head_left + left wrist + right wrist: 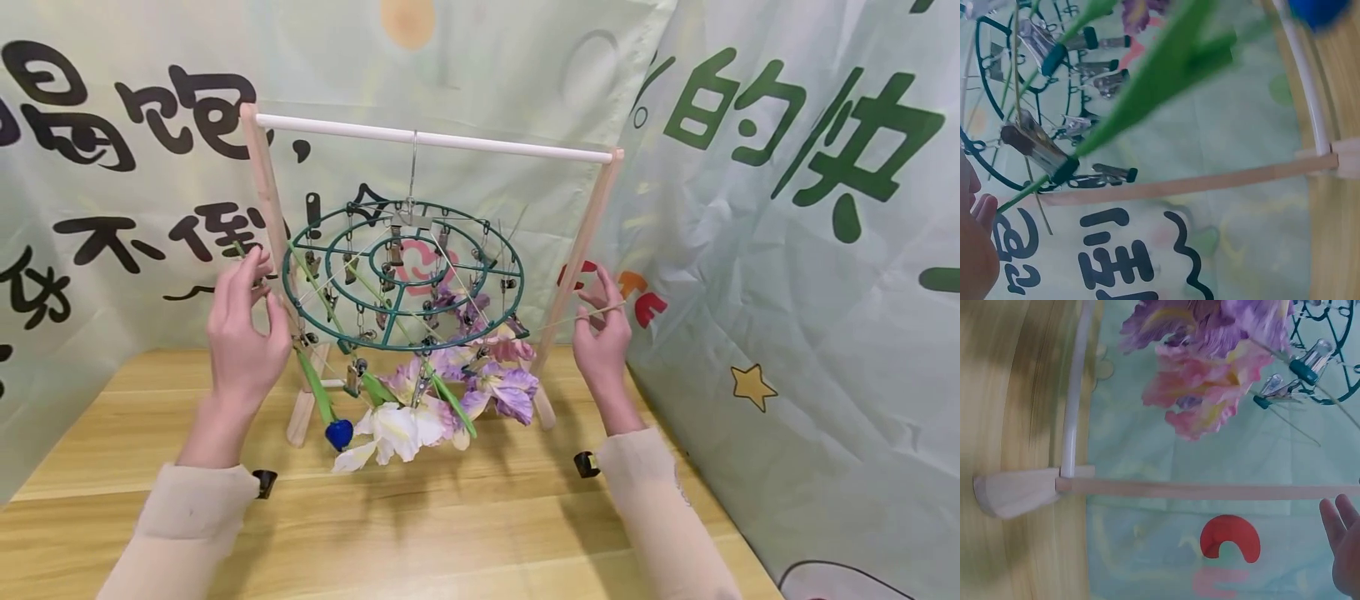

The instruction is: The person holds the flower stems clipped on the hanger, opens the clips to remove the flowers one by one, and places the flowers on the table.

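A round green clip hanger (387, 347) hangs by a metal hook from a white rod, with small metal clips dangling around its rings. Clipped flowers hang head-down: a blue tulip (339, 434), a white iris (393, 429), a purple iris (510, 392) and a pink flower (1207, 394). At the hanger's left edge, my left hand (243, 333) is raised with fingers loosely bent, beside the tulip's green stem; a clip (1038, 150) grips that stem. My right hand (602, 342) stands at the right, fingers spread, and a thin stem crosses its fingers. Contact with either stem is unclear.
The hanger's support is a wooden stand with a white top rod (510, 147) and a right upright (581, 250). It rests on a wood-grain table (450, 533). Printed cloth (810, 333) rises behind and to the right.
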`<state>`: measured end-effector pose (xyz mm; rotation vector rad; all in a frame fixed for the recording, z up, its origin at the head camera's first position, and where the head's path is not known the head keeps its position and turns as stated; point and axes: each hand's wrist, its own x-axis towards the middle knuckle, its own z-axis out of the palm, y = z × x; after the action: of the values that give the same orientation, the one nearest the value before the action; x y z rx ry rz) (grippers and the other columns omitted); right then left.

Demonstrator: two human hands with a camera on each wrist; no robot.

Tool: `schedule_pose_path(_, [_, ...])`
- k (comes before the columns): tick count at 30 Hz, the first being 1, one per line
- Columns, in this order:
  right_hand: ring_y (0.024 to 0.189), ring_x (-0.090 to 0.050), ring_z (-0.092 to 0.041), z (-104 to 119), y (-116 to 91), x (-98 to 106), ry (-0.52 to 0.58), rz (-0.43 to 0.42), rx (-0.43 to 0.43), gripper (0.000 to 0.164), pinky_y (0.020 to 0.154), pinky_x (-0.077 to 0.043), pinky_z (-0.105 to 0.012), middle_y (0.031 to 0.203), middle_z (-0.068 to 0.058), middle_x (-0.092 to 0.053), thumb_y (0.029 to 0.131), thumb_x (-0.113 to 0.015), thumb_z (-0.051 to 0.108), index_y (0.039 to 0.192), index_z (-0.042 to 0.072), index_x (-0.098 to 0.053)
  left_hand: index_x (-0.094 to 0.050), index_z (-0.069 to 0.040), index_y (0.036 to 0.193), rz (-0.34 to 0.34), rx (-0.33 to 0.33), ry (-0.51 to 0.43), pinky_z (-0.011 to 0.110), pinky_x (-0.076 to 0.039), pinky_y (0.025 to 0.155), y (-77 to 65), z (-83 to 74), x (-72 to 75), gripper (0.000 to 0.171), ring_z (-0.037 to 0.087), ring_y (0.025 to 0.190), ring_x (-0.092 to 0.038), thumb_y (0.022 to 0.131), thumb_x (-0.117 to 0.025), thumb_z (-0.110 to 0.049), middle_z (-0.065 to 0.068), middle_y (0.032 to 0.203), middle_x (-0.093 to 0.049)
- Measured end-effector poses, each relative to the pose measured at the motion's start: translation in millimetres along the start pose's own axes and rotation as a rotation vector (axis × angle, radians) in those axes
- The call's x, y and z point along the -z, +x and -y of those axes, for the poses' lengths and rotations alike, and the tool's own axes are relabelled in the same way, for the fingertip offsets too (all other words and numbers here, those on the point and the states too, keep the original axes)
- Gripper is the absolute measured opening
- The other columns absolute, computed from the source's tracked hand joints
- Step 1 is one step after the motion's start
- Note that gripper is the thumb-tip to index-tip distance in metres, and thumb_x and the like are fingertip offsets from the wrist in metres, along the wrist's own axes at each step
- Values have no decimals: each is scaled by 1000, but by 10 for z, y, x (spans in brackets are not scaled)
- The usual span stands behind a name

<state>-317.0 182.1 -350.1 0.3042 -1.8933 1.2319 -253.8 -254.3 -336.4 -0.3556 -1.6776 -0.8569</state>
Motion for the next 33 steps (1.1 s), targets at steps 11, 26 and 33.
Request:
schedule_pose_path(11, [113,-64,-34,190,-243,-15,90,-152,-27,46,86,-52,-20,143,-19,-57,98,-51,-14,143,-5,-49,-59,9,133,-179,46,-55,10,-48,86,-256,-349,-16,50,46,97,-64,85,-53,22,30,121,-63])
schedule_pose_path(26, [119,-60,-20,817,-450,145,109,-266,158,46,100,-52,-33,136,-29,-56,91,-53,-19,137,-13,-49,-62,5,136,-195,239,-57,13,-45,74,-733,-231,25,51,7,97,-61,89,-53,22,31,121,-62])
schedule_pose_path(33, [120,-59,-38,1027,-555,171,99,-235,297,41,106,-49,-33,131,-30,-58,92,-56,-12,132,-15,-52,-61,6,137,-178,264,-65,14,-45,74,-796,-196,74,50,2,98,-60,90,-51,23,32,121,-62])
